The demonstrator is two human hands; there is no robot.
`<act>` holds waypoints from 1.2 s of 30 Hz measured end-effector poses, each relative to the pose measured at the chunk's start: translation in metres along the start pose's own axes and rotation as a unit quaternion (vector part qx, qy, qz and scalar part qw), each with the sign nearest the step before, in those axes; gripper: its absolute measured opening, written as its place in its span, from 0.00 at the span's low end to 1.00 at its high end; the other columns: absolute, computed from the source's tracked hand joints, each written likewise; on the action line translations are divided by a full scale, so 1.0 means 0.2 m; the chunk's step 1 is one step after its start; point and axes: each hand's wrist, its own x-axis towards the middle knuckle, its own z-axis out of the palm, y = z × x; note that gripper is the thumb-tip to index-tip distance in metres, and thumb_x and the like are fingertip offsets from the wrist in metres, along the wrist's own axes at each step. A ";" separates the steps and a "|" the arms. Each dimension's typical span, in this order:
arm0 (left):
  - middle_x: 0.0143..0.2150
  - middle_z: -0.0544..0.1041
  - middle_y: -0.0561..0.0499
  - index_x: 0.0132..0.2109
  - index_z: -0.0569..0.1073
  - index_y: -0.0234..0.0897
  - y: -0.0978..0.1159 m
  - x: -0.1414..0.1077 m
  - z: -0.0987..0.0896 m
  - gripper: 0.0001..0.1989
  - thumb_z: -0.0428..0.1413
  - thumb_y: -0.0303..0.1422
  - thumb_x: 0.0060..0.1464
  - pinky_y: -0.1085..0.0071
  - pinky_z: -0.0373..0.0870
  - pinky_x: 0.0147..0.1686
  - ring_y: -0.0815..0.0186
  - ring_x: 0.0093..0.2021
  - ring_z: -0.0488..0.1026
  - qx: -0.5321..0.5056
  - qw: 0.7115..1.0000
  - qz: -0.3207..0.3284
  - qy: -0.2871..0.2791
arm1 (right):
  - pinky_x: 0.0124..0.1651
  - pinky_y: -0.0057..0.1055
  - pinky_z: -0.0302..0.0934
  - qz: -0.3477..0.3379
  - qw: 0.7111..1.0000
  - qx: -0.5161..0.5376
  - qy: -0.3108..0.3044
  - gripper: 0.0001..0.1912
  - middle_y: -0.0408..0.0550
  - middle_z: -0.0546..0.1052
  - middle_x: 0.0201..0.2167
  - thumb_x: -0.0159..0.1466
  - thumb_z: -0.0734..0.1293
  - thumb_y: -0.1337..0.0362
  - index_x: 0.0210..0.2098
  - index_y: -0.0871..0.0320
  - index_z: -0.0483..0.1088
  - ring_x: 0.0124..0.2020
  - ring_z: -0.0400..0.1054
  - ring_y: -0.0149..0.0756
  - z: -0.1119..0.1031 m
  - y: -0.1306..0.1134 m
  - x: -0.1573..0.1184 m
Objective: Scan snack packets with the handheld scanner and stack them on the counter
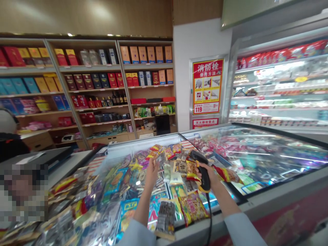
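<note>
My right hand [210,176] is wrapped round the grip of a black and yellow barcode scanner [204,174]. Its head points left over the snack packets, and a black cable hangs from its base. My left hand [153,169] is closed at the edge of a small greyish snack packet [161,158]. Red and yellow snack bags [154,152] lie just beyond it on the freezer's glass lid. Between my hands rest a pale packet [176,176] and other small packs. Nearer to me are a dark packet [166,217] and a larger yellow and red snack bag [194,207].
A chest freezer [258,201] with glass lids spans the front. Many packets [61,208] are piled at the left beside a counter [74,162]. Behind stand shelves [93,89] of boxes and bottles, a red sign [207,87] and a lit display fridge [282,89].
</note>
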 end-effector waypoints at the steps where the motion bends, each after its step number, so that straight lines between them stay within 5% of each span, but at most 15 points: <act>1: 0.26 0.61 0.58 0.38 0.62 0.40 0.00 -0.01 0.02 0.17 0.54 0.48 0.50 0.71 0.68 0.29 0.70 0.25 0.62 0.006 1.000 0.012 0.024 | 0.14 0.22 0.54 0.002 1.000 0.006 0.001 0.09 0.41 0.68 0.15 0.51 0.69 0.61 0.28 0.58 0.67 0.13 0.57 0.26 0.00 0.00 0.00; 5: 0.26 0.66 0.55 0.39 0.63 0.40 0.01 -0.04 0.06 0.18 0.52 0.49 0.52 0.69 0.66 0.32 0.66 0.27 0.66 0.055 0.996 0.037 0.066 | 0.13 0.22 0.53 0.052 0.999 -0.005 -0.013 0.10 0.41 0.69 0.16 0.51 0.69 0.61 0.30 0.59 0.68 0.12 0.57 0.26 0.02 0.00 -0.03; 9: 0.37 0.74 0.48 0.44 0.65 0.39 0.03 -0.04 0.07 0.19 0.52 0.48 0.53 0.66 0.67 0.42 0.61 0.38 0.72 0.036 0.996 0.044 0.063 | 0.13 0.21 0.53 0.073 0.997 -0.017 -0.021 0.11 0.41 0.69 0.15 0.51 0.69 0.61 0.31 0.59 0.69 0.12 0.58 0.25 0.04 -0.01 -0.05; 18: 0.47 0.76 0.46 0.48 0.70 0.39 0.05 -0.03 0.10 0.21 0.56 0.39 0.45 0.58 0.66 0.52 0.57 0.52 0.71 -0.270 0.961 -0.053 0.029 | 0.13 0.21 0.53 0.056 0.998 -0.015 -0.029 0.13 0.41 0.69 0.14 0.48 0.70 0.59 0.29 0.61 0.69 0.12 0.57 0.24 0.03 -0.01 -0.05; 28: 0.43 0.77 0.48 0.31 0.65 0.39 -0.02 -0.02 0.07 0.15 0.59 0.43 0.42 0.63 0.65 0.51 0.60 0.48 0.72 -0.126 0.989 0.013 0.074 | 0.14 0.23 0.51 0.097 0.993 -0.039 -0.058 0.15 0.40 0.65 0.11 0.51 0.68 0.55 0.31 0.60 0.70 0.11 0.57 0.27 0.00 0.00 -0.04; 36: 0.48 0.75 0.46 0.27 0.60 0.39 -0.04 -0.01 0.05 0.14 0.59 0.38 0.43 0.64 0.61 0.53 0.59 0.52 0.69 -0.126 0.988 0.051 0.075 | 0.14 0.22 0.50 0.095 0.994 -0.009 -0.059 0.12 0.41 0.69 0.15 0.50 0.68 0.58 0.31 0.59 0.69 0.12 0.57 0.26 0.01 -0.01 -0.05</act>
